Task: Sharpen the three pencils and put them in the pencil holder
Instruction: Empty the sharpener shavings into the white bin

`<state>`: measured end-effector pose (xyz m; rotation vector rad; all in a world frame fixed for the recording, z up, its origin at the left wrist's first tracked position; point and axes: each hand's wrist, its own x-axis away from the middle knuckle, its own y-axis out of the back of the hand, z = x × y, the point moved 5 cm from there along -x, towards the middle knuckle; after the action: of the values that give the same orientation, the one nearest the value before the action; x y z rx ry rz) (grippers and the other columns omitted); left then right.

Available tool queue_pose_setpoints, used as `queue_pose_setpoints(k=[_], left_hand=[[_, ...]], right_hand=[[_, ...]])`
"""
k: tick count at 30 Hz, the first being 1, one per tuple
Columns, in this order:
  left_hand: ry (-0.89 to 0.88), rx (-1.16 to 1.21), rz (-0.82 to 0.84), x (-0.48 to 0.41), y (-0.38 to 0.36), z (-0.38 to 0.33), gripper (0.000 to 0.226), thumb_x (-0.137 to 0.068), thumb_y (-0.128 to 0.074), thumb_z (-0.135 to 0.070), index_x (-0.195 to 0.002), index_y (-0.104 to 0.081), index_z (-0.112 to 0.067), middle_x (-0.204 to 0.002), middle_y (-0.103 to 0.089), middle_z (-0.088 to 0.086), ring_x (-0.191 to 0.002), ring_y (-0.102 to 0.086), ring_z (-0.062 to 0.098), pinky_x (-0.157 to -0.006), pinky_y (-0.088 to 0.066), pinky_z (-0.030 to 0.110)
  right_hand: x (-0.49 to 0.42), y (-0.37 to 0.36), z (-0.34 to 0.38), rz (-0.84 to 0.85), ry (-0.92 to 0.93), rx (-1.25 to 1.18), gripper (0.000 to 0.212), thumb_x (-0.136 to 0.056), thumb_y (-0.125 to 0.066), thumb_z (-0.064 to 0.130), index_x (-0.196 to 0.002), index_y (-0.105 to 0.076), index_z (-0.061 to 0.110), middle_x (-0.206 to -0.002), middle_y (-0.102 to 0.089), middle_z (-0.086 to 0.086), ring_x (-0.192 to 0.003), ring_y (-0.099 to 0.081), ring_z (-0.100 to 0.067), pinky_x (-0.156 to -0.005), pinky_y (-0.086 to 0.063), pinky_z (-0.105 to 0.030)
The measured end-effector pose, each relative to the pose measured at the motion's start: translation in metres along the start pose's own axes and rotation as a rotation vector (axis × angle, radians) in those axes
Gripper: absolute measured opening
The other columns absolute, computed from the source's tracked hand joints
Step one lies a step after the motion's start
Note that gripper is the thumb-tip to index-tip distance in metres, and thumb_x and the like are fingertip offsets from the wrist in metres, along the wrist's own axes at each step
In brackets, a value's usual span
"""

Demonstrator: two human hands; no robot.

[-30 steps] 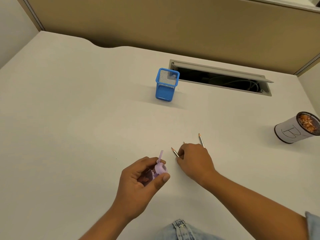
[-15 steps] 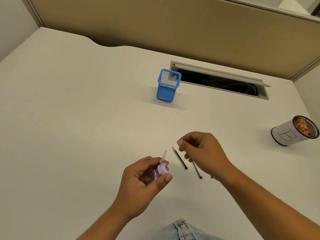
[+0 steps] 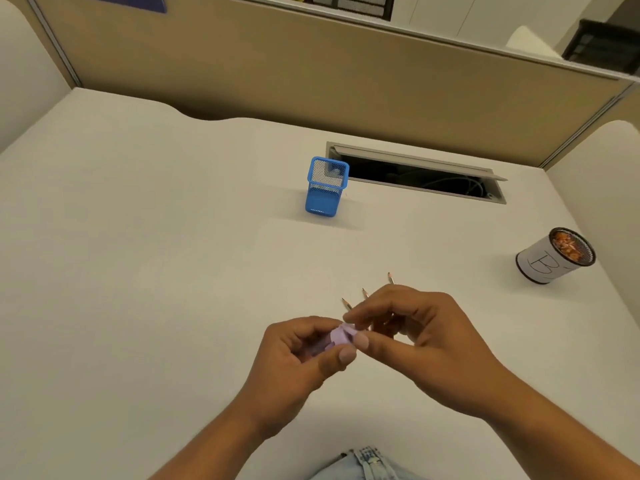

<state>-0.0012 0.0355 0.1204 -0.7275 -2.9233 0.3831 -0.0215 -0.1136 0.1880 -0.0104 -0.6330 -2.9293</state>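
Note:
My left hand (image 3: 301,355) grips a small lilac pencil sharpener (image 3: 341,336) above the white desk (image 3: 138,271). My right hand (image 3: 415,337) pinches the sharpener's right end with thumb and forefinger; its lid looks folded down. Three pencils lie on the desk just behind my hands, only their tips showing: one pencil tip (image 3: 345,302) on the left, a second pencil tip (image 3: 364,292) in the middle, a third pencil tip (image 3: 390,277) on the right. The blue mesh pencil holder (image 3: 326,187) stands upright farther back, with nothing in it that I can see.
A white cup marked "B" (image 3: 550,259), holding pencil shavings, stands at the right. An open cable slot (image 3: 422,174) cuts into the desk behind the holder. A tan partition wall (image 3: 346,81) closes off the back.
My right hand left the pencils on the desk and came left onto the sharpener. The sharpener's raised lid now looks folded down. The camera tilted up.

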Motion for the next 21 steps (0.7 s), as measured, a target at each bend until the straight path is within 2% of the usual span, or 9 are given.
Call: queue_pose_setpoints(k=[4,6,9,12,16,19,21], left_hand=[[0.09,0.104,0.055,0.001,0.002,-0.006,0.04,-0.066,-0.082,-0.053,-0.076,-0.074,-0.016,-0.058,-0.059,0.0,-0.043,-0.032,0.012,-0.043,-0.028,0.018],[0.133,0.131,0.113,0.003,0.002,-0.009,0.042,-0.063,-0.082,-0.057,-0.071,-0.072,-0.017,-0.056,-0.059,0.001,-0.04,-0.029,0.012,-0.043,-0.026,0.015],[0.198,0.16,0.203,0.008,0.003,-0.012,0.042,-0.061,-0.083,-0.057,-0.066,-0.07,-0.017,-0.054,-0.059,0.0,-0.039,-0.027,0.011,-0.043,-0.024,0.014],[0.256,0.173,0.283,0.012,0.001,-0.013,0.042,-0.061,-0.084,-0.057,-0.066,-0.069,-0.018,-0.053,-0.057,-0.001,-0.041,-0.026,0.012,-0.044,-0.023,0.014],[0.278,0.109,0.376,0.013,-0.009,-0.014,0.043,-0.064,-0.08,-0.061,-0.069,-0.071,-0.019,-0.056,-0.06,-0.001,-0.042,-0.031,0.012,-0.043,-0.026,0.016],[0.235,0.027,0.414,0.01,-0.026,-0.015,0.046,-0.069,-0.072,-0.067,-0.07,-0.073,-0.02,-0.057,-0.065,0.001,-0.049,-0.042,0.022,-0.042,-0.03,0.018],[0.209,0.021,0.441,0.006,-0.043,-0.016,0.049,-0.074,-0.068,-0.066,-0.072,-0.072,-0.018,-0.06,-0.068,0.004,-0.051,-0.05,0.026,-0.043,-0.033,0.023]], right_hand=[[0.01,-0.004,0.003,-0.096,0.018,-0.082,0.008,-0.078,-0.077,0.034,-0.086,-0.08,0.034,-0.092,-0.073,0.007,-0.085,-0.068,-0.02,-0.07,-0.052,-0.022],[0.014,-0.007,0.006,-0.129,0.014,-0.115,0.008,-0.076,-0.079,0.034,-0.082,-0.08,0.03,-0.098,-0.074,0.007,-0.09,-0.07,-0.022,-0.073,-0.055,-0.025],[0.022,-0.016,0.01,-0.147,0.013,-0.153,0.008,-0.075,-0.081,0.03,-0.08,-0.078,0.024,-0.094,-0.078,0.005,-0.091,-0.072,-0.024,-0.075,-0.058,-0.031],[0.031,-0.021,0.011,-0.197,-0.006,-0.172,0.009,-0.072,-0.082,0.029,-0.076,-0.077,0.023,-0.09,-0.078,0.004,-0.085,-0.072,-0.023,-0.074,-0.056,-0.026],[0.043,-0.018,0.01,-0.191,-0.045,-0.138,0.014,-0.075,-0.08,0.036,-0.086,-0.074,0.031,-0.09,-0.076,0.005,-0.084,-0.071,-0.019,-0.072,-0.055,-0.022],[0.054,-0.004,0.012,-0.14,-0.001,0.004,0.028,-0.078,-0.078,0.036,-0.105,-0.071,0.038,-0.093,-0.071,0.008,-0.086,-0.067,-0.019,-0.07,-0.053,-0.021],[0.058,0.008,0.015,-0.083,0.062,0.123,0.028,-0.08,-0.079,0.033,-0.107,-0.072,0.037,-0.093,-0.067,0.007,-0.083,-0.064,-0.021,-0.067,-0.052,-0.025]])
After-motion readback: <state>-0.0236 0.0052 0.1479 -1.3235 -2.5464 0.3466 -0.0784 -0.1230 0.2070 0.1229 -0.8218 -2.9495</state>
